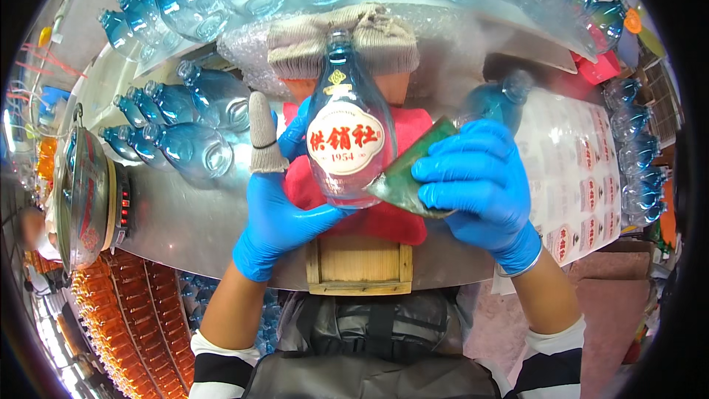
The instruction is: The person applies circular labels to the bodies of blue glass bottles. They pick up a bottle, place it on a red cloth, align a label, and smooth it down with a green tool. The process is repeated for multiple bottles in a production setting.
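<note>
A blue glass bottle (358, 96) with a white label bearing red lettering lies on a red cloth (402, 229), its neck pointing away from me. My left hand (277, 214), in a blue glove with a grey knit cover over one finger, grips the bottle's left side and base. That covered finger sticks up, and the thumb lies by the base. My right hand (476, 188), also gloved in blue, holds a dark green triangular scraper (413, 177). Its tip touches the bottle's lower right, beside the label. Beyond it, a grey ribbed knit pad (303, 44) supports the neck.
Several blue bottles (192, 148) lie to the left. More stand along the far shelf (487, 37). Another bottle (495, 100) is behind my right hand, near printed label sheets (580, 170). A lidded round pot (85, 199) stands at the left edge. A wooden frame (360, 266) is nearest me.
</note>
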The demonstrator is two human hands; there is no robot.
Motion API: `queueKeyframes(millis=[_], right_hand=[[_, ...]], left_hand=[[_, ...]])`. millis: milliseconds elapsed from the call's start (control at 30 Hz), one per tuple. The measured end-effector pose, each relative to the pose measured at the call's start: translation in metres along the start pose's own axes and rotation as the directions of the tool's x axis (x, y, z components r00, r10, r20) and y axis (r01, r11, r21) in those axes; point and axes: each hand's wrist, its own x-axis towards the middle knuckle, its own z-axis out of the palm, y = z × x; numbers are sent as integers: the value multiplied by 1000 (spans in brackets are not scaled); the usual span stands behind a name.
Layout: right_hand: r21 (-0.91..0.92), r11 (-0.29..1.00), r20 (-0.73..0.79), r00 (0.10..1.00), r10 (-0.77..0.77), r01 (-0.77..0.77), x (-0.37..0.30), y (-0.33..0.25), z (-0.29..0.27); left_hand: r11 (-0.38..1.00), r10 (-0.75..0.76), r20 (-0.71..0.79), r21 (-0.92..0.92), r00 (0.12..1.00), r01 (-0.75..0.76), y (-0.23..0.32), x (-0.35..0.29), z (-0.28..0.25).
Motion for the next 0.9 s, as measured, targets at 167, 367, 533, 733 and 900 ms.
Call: queueKeyframes(millis=[167, 367, 533, 733, 900], right_hand=[[-42, 999, 138, 990, 16, -11, -29, -4, -1], [262, 876, -50, 901, 431, -404, 8, -40, 6], [207, 808, -369, 721, 586, -551, 36, -24, 21], [-33, 933, -60, 933, 355, -357, 93, 0, 0], [431, 687, -124, 716, 687, -585, 98, 8, 1]], left_hand=[[999, 42, -48, -20, 998, -43, -4, 1, 3], [993, 102, -52, 61, 993, -99, 3, 3, 2], [985, 2, 133, 169, 991, -25, 15, 8, -17], [1000, 4, 244, 2, 970, -4, 25, 27, -25], [998, -49, 337, 57, 940, 31, 36, 50, -33]])
